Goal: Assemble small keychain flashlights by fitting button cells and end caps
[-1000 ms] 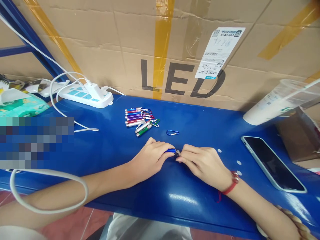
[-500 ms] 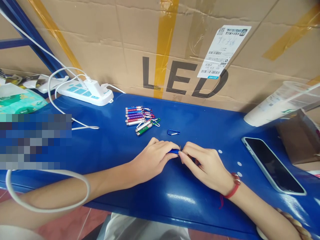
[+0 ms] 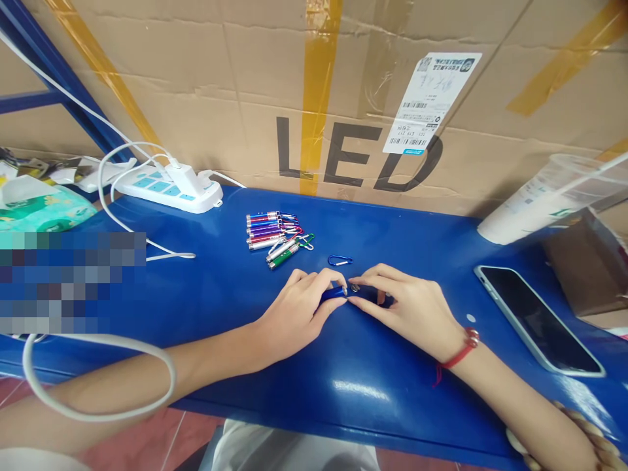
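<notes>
My left hand [image 3: 304,307] is closed around a slim blue metal tube [image 3: 333,294], its silver-rimmed end pointing right. My right hand [image 3: 412,307] faces that end, thumb tip close against the rim. At its index fingertip is a small silver cap [image 3: 354,288], apart from the tube; how firmly it is pinched is hard to see. Just beyond the hands lies a blue carabiner clip [image 3: 340,260]. Farther left, several keychain flashlights [image 3: 265,231] in red, purple, blue and silver lie side by side, with a green one [image 3: 283,256] nearest me.
A white power strip [image 3: 169,190] with cables sits at the back left. One white cable [image 3: 98,417] loops over my left forearm. To the right are a phone [image 3: 540,320], a plastic cup [image 3: 520,203] and a pale round disc [image 3: 471,318]. A large cardboard box [image 3: 235,85] stands behind.
My right fingers have spread and drawn slightly away from the tube's end. The silver cap now shows apart from the tube, and more of the tube is visible in my left hand.
</notes>
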The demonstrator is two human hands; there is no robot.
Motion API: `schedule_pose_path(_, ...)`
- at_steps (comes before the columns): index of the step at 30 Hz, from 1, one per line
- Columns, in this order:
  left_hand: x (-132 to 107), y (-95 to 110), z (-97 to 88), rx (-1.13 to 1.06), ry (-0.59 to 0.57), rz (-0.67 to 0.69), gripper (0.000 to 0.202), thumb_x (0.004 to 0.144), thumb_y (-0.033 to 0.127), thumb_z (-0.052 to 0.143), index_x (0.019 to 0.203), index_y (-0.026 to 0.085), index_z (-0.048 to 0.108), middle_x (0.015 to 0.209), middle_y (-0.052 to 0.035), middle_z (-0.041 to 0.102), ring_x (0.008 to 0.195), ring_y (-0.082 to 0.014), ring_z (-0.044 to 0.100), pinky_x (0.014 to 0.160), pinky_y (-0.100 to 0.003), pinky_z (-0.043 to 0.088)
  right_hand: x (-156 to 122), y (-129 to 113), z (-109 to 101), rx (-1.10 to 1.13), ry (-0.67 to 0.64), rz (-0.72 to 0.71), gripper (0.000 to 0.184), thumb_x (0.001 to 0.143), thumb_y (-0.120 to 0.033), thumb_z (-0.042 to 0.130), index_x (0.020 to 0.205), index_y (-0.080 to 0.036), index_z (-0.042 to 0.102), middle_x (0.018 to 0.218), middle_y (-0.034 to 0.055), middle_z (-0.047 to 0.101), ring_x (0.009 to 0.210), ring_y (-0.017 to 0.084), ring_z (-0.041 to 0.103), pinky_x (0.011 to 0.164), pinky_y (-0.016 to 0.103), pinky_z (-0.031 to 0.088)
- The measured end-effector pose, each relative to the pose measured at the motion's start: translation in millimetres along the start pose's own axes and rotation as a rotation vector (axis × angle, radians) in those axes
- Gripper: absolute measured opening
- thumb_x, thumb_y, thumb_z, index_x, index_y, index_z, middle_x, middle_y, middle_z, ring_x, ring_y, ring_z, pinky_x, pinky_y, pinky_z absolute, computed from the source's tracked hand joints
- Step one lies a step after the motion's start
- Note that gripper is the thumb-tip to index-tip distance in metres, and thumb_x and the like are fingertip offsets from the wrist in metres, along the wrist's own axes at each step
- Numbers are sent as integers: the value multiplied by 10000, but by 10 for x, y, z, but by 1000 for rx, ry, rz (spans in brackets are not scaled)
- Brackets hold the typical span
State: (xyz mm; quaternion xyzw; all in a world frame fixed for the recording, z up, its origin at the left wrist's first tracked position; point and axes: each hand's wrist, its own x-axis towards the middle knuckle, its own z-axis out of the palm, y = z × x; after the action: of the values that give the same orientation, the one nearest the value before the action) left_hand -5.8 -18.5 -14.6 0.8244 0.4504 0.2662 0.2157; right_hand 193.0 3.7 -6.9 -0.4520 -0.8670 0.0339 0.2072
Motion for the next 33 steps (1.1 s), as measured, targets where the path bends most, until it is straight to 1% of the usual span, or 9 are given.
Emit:
schedule_pose_path(4, -1, 8, -3, -6, -7, -11, 99, 911, 251, 448, 998, 217, 483, 935, 18, 628, 862, -136, 549, 813, -273, 377, 4, 16, 25, -12, -31, -3, 155, 846, -335, 568, 948, -285, 673, 920, -66, 670, 609, 55, 607, 469, 162, 403)
schedule_pose_path(10, -13, 40, -12, -25, -47, 1, 107, 907, 261, 445, 994, 220, 492, 952, 12, 638, 838, -140, 542, 816, -287, 385, 13, 32, 25, -18, -34, 26, 153, 835, -338, 584, 940, -279, 679, 919, -63, 674, 623, 61, 621, 470, 167, 409)
schedule_pose_path(15, -17, 66, -29, -28, -58, 14, 101, 905, 269, 445, 988, 224, 482, 808, 28, 642, 772, -139, 546, 794, -290, 381, 3, 42, 21, -18, -29, -9, 121, 840, -299, 582, 897, -277, 687, 900, -70, 680, 613, 62, 625, 460, 173, 395)
schedule_pose_path(19, -6, 39, -16, -81, -49, -14, 88, 907, 275, 436, 981, 228, 433, 729, 48, 595, 706, -127, 536, 763, -271, 391, -2, 48, 10, 0, 27, -60, 110, 836, -248, 588, 838, -263, 697, 866, -63, 690, 668, 81, 647, 476, 178, 400)
schedule_pose_path(21, 1, 18, -8, -135, -44, -56, 79, 910, 272, 420, 976, 233, 401, 725, 53, 561, 649, -114, 521, 694, -241, 403, 0, 40, 1, 47, 84, -83, 117, 834, -222, 589, 821, -252, 702, 846, -53, 696, 692, 88, 652, 510, 181, 422)
schedule_pose_path(23, 7, 5, -7, -168, -43, -81, 71, 910, 267, 415, 968, 240, 384, 749, 52, 547, 623, -104, 518, 642, -220, 403, 1, 18, -13, 150, 158, -83, 108, 825, -210, 601, 821, -239, 705, 832, -37, 701, 714, 94, 652, 570, 185, 458)
schedule_pose_path(27, 9, 9, -20, -167, -34, -67, 67, 900, 261, 438, 956, 246, 404, 841, 35, 580, 744, -113, 568, 706, -223, 416, -5, -65, -55, 403, 299, -100, 74, 789, -159, 639, 788, -206, 697, 784, -3, 701, 723, 103, 643, 654, 197, 501)
schedule_pose_path(30, 9, 18, -26, -168, -53, -61, 75, 907, 269, 426, 979, 246, 428, 889, 19, 612, 813, -127, 587, 724, -231, 427, -16, -124, -80, 496, 317, -150, 78, 765, -119, 658, 758, -193, 681, 749, 3, 689, 687, 94, 628, 604, 182, 494)
schedule_pose_path(33, 10, 22, -28, -145, -83, -57, 108, 912, 278, 415, 1010, 249, 451, 890, 15, 633, 801, -135, 600, 699, -237, 437, -30, -145, -81, 503, 282, -162, 64, 757, -126, 669, 747, -189, 660, 740, 4, 673, 669, 89, 612, 558, 174, 471)
